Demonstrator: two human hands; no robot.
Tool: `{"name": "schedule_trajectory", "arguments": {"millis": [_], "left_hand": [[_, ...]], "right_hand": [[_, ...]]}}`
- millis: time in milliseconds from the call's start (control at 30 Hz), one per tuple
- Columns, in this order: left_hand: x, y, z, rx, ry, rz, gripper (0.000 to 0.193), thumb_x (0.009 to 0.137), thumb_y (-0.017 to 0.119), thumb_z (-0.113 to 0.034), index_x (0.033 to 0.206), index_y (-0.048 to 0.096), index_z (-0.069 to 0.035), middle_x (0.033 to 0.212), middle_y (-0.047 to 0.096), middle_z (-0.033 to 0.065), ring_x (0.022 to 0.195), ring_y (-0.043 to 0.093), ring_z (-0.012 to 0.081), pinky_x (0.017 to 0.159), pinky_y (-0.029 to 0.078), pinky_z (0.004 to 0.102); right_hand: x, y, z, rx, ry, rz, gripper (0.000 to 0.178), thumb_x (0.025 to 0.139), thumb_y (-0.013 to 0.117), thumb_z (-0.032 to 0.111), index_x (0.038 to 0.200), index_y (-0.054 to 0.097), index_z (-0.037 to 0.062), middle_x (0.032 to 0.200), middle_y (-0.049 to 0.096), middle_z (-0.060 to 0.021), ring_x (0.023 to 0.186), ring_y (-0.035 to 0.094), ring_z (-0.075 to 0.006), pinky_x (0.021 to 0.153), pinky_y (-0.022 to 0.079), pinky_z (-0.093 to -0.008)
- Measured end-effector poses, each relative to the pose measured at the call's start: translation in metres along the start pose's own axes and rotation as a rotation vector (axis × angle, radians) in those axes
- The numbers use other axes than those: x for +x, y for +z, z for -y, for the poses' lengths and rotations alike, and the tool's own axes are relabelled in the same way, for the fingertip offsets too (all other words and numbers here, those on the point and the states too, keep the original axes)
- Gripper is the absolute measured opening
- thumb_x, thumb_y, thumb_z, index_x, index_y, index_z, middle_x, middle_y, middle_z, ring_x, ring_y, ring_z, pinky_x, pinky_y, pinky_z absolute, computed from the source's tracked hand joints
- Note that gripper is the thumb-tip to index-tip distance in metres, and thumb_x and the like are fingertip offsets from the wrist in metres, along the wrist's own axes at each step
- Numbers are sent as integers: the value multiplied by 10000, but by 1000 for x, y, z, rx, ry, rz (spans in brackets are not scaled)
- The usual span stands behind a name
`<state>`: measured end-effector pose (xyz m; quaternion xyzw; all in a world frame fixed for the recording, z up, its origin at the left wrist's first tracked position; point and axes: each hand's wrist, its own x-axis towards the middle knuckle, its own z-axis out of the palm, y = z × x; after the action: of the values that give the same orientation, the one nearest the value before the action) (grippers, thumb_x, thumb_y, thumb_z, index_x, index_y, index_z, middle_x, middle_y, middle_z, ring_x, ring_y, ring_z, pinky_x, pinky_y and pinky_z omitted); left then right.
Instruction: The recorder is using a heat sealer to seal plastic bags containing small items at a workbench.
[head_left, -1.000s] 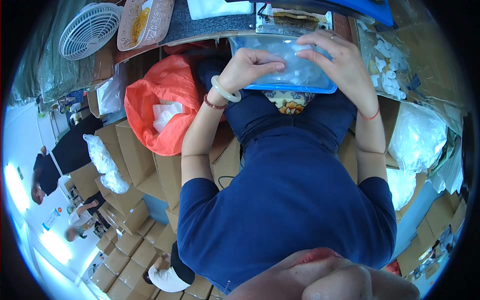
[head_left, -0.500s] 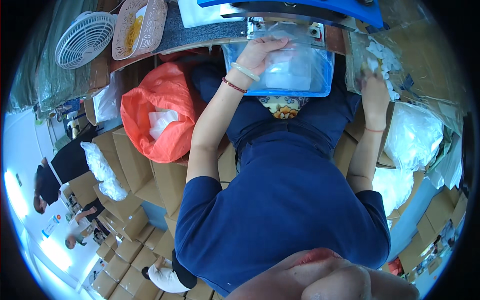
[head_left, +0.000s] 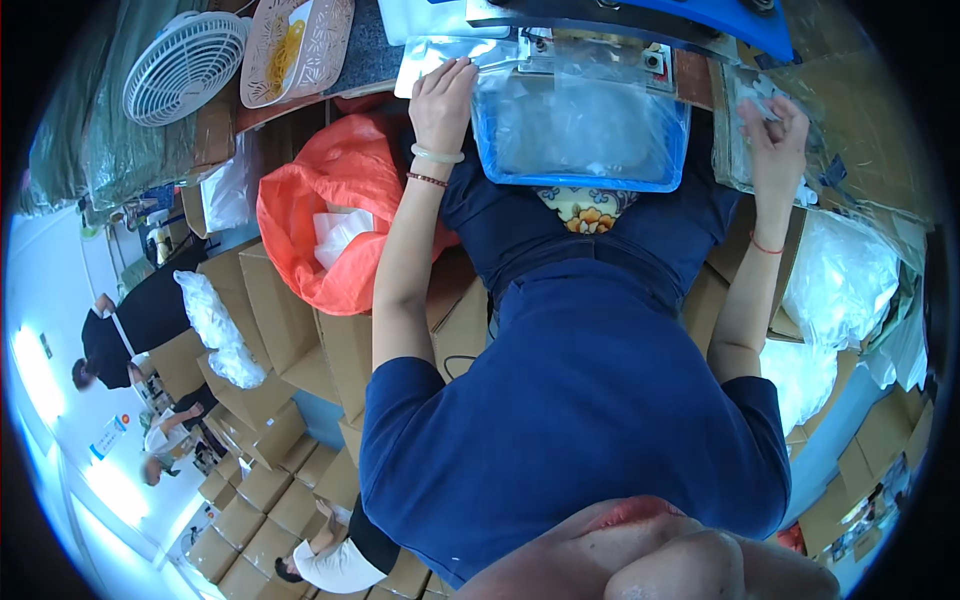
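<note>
My left hand (head_left: 443,108) is closed on a clear plastic bag (head_left: 420,62) at the table's edge, left of a metal plate (head_left: 541,48). A blue tray (head_left: 585,184) stands over my lap, just right of that hand, with translucent plastic bags (head_left: 560,130) in it. On the right, my right hand (head_left: 778,140) has its thumb and fingers pinched together on a small whitish translucent piece (head_left: 757,98), above a plastic-covered cardboard surface. Its exact kind is too small to tell.
A blue and black machine (head_left: 640,25) spans the top. At left are a white fan (head_left: 185,75), a pink basket (head_left: 262,72) of yellow rubber bands and a red sack (head_left: 315,175). White bags (head_left: 840,270) hang at right. Cartons (head_left: 270,485) and several people are behind.
My left hand has moved left from above the tray to the table's edge with the plastic bag. My right hand has lifted slightly from the small white pieces, one now pinched in it.
</note>
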<state>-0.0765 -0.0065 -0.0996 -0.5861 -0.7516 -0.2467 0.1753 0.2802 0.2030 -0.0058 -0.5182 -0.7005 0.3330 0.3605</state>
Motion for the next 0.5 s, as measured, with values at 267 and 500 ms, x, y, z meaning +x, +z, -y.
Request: {"name": "schedule_trajectory", "arguments": {"millis": [267,500], "left_hand": [[10,-4,8,-41,-26,-42,124,862,668,-137,955,741,-102,1032,735,16,1031,658,196,864,473,343],[21,-46,-47,-475,-316,-74,139,800,753,-34,937,746,-13,959,746,95,843,705,178,757,549,277]], "right_hand": [[-64,66,46,110,-16,530,435,852,758,177,1251,617,72,1108,681,-99,896,613,-115,808,492,-256],[-73,61,52,177,-193,566,316,868,730,141,1169,674,66,1053,684,-64,835,603,-138,788,490,-262]]}}
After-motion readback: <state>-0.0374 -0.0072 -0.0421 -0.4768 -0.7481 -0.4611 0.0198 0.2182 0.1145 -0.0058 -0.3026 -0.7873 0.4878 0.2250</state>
